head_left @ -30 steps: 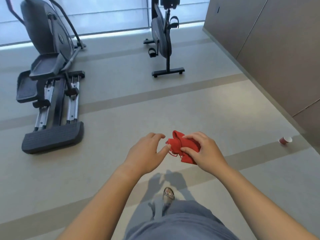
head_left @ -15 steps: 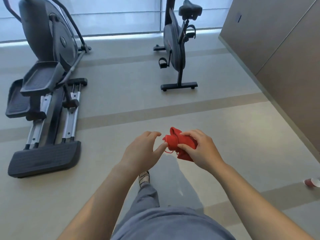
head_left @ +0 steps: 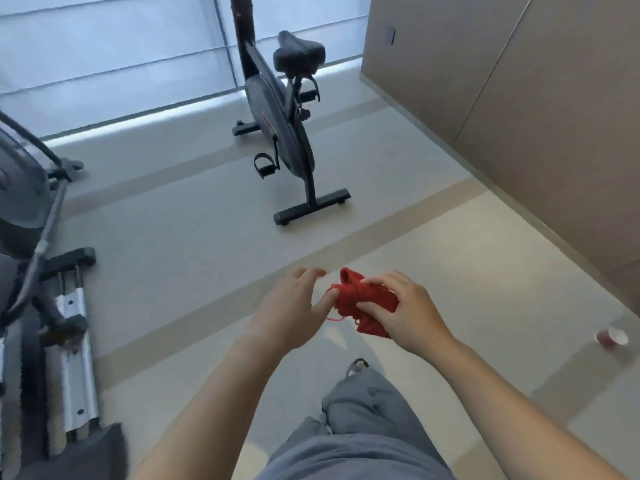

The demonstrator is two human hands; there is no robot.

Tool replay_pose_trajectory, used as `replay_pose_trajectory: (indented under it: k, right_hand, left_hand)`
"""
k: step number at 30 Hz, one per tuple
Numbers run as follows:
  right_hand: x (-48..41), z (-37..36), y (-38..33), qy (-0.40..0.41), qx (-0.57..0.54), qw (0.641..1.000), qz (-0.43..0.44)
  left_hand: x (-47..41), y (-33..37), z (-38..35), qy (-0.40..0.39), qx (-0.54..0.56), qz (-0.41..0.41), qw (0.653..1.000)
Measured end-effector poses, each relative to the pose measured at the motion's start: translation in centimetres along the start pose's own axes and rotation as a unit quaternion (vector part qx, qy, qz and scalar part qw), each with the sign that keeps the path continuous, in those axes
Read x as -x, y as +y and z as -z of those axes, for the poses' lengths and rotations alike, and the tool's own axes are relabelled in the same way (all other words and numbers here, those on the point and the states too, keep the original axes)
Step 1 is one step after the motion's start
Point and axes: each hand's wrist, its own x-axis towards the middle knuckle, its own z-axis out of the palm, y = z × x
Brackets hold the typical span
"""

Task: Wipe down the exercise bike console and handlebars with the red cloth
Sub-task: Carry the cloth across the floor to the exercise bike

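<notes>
My right hand [head_left: 405,313] grips a bunched red cloth [head_left: 360,299] in front of me at waist height. My left hand [head_left: 294,306] is beside it, thumb touching the cloth's left edge and fingers loosely spread. The black exercise bike [head_left: 280,129] stands ahead on the floor by the window, seat towards me. Its console and handlebars are cut off above the top of the view.
A black elliptical trainer [head_left: 41,271] fills the left side. A brown panelled wall [head_left: 519,98] runs along the right. A small red cup [head_left: 611,337] lies on the floor at right. My leg in grey trousers [head_left: 356,427] is stepping forward.
The view has come closer to the bike and swung right, so the elliptical has slid left. Both hands keep the same hold on the cloth.
</notes>
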Motion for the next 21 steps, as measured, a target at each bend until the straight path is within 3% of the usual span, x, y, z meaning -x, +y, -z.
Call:
replay_pose_trajectory:
  k: [10,14,21]
  right_hand:
    - [-21.1,8.8,8.2,0.094,-0.005,0.994,-0.057]
    - [-30.3,14.4,10.1,0.128,-0.009,0.99,-0.052]
    - [-42.1,19.3,14.2,0.126,-0.021,0.989,-0.076]
  left_hand:
    - [-26.3,5.8,3.4,-0.049,-0.047,-0.083,0.994]
    - [-37.0,9.6,6.8,-0.012,-0.075,-0.115,0.99]
    - [-50.1,12.0,8.6,-0.028,-0.076,-0.1,0.992]
